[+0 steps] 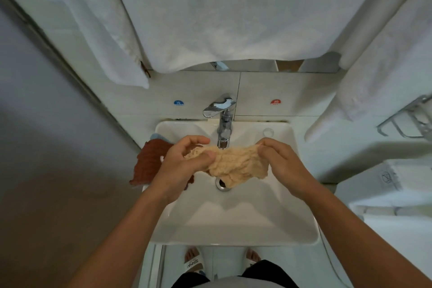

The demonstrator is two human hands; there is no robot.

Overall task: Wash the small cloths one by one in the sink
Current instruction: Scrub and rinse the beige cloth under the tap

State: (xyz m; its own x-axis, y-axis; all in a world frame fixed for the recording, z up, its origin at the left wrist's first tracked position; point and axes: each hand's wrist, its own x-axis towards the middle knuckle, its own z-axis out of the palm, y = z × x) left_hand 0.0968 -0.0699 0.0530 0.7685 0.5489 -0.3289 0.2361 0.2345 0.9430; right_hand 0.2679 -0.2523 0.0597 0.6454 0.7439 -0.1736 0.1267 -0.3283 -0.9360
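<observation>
A small beige cloth (236,166) hangs stretched between both hands over the white sink (233,217), just below the chrome tap's spout (224,138). My left hand (187,161) grips its left end, thumb pressed on top. My right hand (280,163) pinches its right end. The cloth's lower edge droops over the drain (222,186). A reddish-brown cloth (149,161) lies over the sink's left rim, partly behind my left hand, with a light blue cloth (159,137) showing beyond it. I see no water running from the spout.
White towels (233,7) hang on the wall above the tap. A blue sticker (178,102) and a red sticker (275,102) mark the tiles. A metal rack (406,121) sits at the right, above a white cistern (385,184). A grey wall closes in the left.
</observation>
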